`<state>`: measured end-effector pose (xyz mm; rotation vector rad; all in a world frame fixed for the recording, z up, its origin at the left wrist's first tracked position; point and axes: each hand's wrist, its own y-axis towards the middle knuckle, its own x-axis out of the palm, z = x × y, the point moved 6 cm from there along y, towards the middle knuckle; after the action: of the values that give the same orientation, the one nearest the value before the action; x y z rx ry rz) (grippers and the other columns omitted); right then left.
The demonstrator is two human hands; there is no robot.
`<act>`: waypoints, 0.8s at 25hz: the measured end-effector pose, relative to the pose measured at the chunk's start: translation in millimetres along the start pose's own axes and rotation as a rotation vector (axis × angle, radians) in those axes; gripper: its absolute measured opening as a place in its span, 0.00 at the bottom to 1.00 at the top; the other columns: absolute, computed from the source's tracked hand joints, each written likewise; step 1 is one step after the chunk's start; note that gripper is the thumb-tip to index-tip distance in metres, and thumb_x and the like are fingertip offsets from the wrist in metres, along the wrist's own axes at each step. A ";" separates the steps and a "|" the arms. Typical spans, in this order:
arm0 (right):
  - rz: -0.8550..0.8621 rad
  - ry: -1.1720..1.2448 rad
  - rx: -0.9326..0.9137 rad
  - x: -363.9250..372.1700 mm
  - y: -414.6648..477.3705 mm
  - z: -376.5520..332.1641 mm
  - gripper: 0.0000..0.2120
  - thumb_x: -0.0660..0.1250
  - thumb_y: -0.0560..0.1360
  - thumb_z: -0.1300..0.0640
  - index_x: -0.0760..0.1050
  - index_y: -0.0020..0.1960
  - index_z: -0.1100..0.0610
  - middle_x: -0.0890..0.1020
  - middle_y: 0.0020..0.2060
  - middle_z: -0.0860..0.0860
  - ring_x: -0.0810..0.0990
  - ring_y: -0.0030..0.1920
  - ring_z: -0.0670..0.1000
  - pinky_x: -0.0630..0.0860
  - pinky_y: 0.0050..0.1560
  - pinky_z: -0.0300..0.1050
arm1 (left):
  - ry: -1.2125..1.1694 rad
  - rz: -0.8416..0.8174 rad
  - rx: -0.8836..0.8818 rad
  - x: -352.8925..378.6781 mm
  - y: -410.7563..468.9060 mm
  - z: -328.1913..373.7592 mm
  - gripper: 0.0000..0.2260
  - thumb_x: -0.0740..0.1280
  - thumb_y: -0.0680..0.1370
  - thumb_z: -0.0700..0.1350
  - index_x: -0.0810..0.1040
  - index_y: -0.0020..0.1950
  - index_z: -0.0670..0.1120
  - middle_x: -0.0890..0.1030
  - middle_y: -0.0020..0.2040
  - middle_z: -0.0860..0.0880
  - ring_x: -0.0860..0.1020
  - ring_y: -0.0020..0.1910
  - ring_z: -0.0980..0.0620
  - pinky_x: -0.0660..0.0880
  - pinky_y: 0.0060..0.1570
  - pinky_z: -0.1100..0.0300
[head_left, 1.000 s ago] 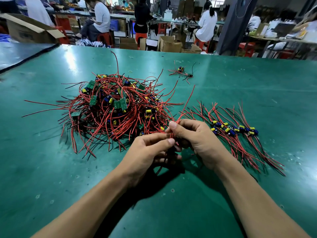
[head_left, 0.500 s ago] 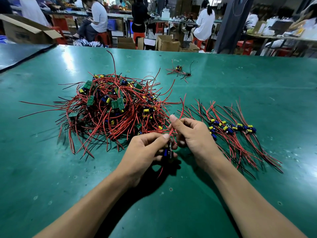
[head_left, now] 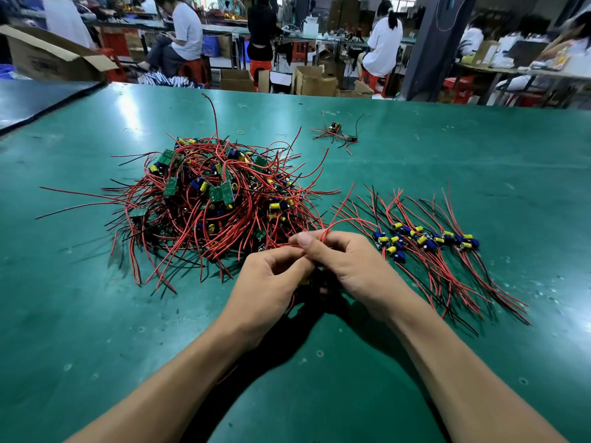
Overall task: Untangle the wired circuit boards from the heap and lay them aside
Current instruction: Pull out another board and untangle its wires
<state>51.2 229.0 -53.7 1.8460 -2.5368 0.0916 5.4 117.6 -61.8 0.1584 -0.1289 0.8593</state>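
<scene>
My left hand (head_left: 268, 279) and right hand (head_left: 348, 266) touch, both pinching red wires (head_left: 347, 220) at the near edge of the heap (head_left: 217, 203) | I see sorted boards (head_left: 428, 241) right of the heap on the desk (head_left: 447, 155)

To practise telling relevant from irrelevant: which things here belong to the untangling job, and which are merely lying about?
Job in hand:
tangled heap
sorted row of boards
red wires, pinched by left hand and right hand

Lying about:
rubber band
cardboard boxes
red stools
</scene>
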 end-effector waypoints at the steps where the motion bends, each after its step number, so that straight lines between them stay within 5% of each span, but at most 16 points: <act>1: -0.027 -0.020 0.022 3.0 0.2 2.5 0.23 0.71 0.71 0.40 0.83 0.50 0.61 0.80 0.30 0.49 0.75 0.27 0.44 0.73 0.26 0.36 | -0.002 0.004 0.014 -0.6 0.4 0.9 0.07 0.68 0.78 0.37 0.86 0.45 0.42 0.86 0.46 0.44 0.83 0.44 0.50 0.81 0.46 0.57; 6: 0.039 -0.118 0.015 -4.1 3.2 2.6 0.21 0.67 0.78 0.41 0.85 0.46 0.60 0.79 0.28 0.52 0.77 0.26 0.46 0.76 0.27 0.39 | -0.054 0.014 -0.039 0.6 0.3 -4.6 0.07 0.67 0.78 0.35 0.81 0.43 0.33 0.82 0.34 0.41 0.80 0.30 0.48 0.79 0.30 0.58; 11: 0.306 -0.435 -0.144 -32.4 7.9 -10.0 0.20 0.61 0.83 0.44 0.86 0.45 0.53 0.76 0.24 0.39 0.73 0.27 0.39 0.66 0.31 0.33 | 0.020 -0.011 -0.049 2.8 1.3 -6.2 0.07 0.67 0.78 0.36 0.80 0.41 0.40 0.81 0.32 0.44 0.79 0.29 0.49 0.79 0.33 0.59; 16: 0.421 -0.033 -0.037 -46.2 9.6 -2.9 0.24 0.60 0.82 0.40 0.86 0.41 0.53 0.63 0.23 0.42 0.59 0.21 0.41 0.54 0.29 0.38 | 0.022 -0.051 -0.061 3.6 1.9 -7.0 0.05 0.68 0.78 0.37 0.80 0.42 0.40 0.82 0.34 0.43 0.80 0.31 0.48 0.78 0.35 0.59; 20: 0.189 0.402 0.160 -39.3 11.2 0.3 0.29 0.58 0.81 0.39 0.79 0.29 0.53 0.61 0.25 0.46 0.56 0.19 0.43 0.48 0.31 0.42 | 0.010 -0.044 -0.089 1.9 2.4 -8.1 0.05 0.68 0.78 0.37 0.81 0.42 0.40 0.82 0.34 0.43 0.80 0.30 0.47 0.78 0.34 0.59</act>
<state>52.6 269.8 -56.0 1.4383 -2.4593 0.6151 5.2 122.1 -69.2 0.0729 -0.1536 0.8088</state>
